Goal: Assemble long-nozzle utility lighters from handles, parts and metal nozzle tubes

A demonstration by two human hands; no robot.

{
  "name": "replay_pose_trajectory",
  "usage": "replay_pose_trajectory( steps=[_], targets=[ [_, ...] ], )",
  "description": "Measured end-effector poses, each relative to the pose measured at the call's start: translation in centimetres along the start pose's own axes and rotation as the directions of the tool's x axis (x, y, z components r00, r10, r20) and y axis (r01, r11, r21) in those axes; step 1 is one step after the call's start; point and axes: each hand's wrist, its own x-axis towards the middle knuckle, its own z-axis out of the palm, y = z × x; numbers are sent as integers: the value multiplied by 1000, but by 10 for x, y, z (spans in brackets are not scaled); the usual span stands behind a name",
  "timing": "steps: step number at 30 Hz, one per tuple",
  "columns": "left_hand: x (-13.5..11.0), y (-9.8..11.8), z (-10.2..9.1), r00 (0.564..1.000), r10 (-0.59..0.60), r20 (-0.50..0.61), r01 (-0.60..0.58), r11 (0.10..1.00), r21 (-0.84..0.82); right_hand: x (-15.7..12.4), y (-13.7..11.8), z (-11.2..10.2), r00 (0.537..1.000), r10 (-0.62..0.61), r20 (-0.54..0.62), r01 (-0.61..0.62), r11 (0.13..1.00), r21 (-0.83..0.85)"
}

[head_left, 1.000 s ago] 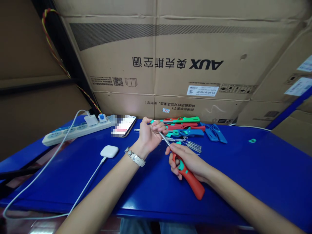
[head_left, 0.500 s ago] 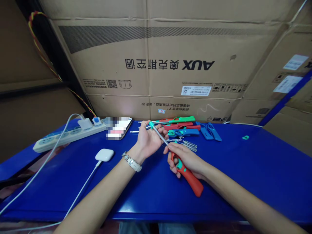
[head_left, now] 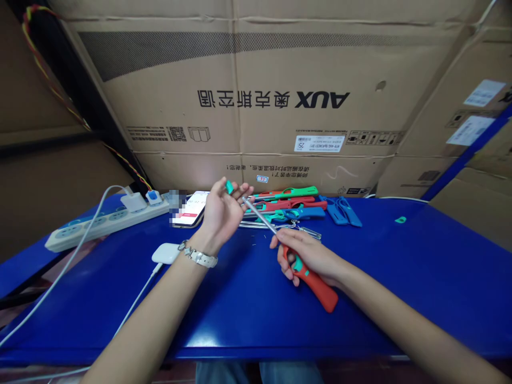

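A red lighter (head_left: 322, 292) is gripped by its handle in the right hand (head_left: 304, 250), right of the frame's centre, above the bench (head_left: 420, 288). Its metal rod (head_left: 262, 217) is pointed up and left. By the left hand (head_left: 221, 218), held palm up, a green cap (head_left: 229, 186) is pinched between thumb and forefinger, apart from the rod's tip.

Handle, trigger and rod are seen joined; the cap is judged to be off, and whether it fits this rod cannot be told. Coloured lighters (head_left: 302, 191) are laid together at the back, apparently assembled, while blue casings (head_left: 352, 214) beside them are judged unfinished.

The bench's front edge is seen along the bottom. Rearward movement is limited by a cardboard box (head_left: 260, 58); leftward, by a phone (head_left: 194, 209) and a white case (head_left: 163, 254). More room is offered at right, towards a loose green piece (head_left: 400, 220).
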Motion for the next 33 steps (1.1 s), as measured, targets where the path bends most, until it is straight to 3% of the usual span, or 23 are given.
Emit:
replay_pose_trajectory(
  steps=[3, 5, 7, 9, 12, 15, 21, 26, 29, 33],
  targets=[
    [7, -2, -15, 982, 184, 37, -186, 920, 345, 0, -7, -11, 994, -50, -92, 53, 998, 31],
    [8, -7, -25, 954, 224, 201, -301, 715, 631, -1, -13, -20, 981, -86, -171, 97, 993, 60],
    [7, -16, -32, 916, 110, 385, -393, 438, 809, -1, -17, -28, 965, -107, -239, 131, 987, 90],
    [4, -27, -36, 866, -36, 499, -483, 201, 852, -2, -20, -33, 952, -116, -282, 151, 983, 108],
    [1, -42, -38, 798, -141, 585, -590, 7, 807, -1, -20, -35, 947, -112, -301, 150, 983, 104],
    [3, -49, -41, 759, -160, 631, -643, -39, 765, 1, -18, -32, 953, -112, -280, 141, 986, 85],
    [6, -53, -46, 702, -208, 681, -699, -21, 715, 0, -18, -29, 957, -124, -263, 150, 985, 82],
    [3, -60, -40, 724, -177, 666, -672, 34, 740, 1, -19, -32, 955, -138, -264, 165, 983, 82],
    [2, -58, -37, 725, -185, 663, -677, -18, 735, 3, -17, -30, 956, -131, -264, 154, 986, 69],
    [8, -40, -41, 730, -140, 669, -682, -80, 727, 3, -16, -29, 958, -135, -254, 155, 986, 62]
  ],
)
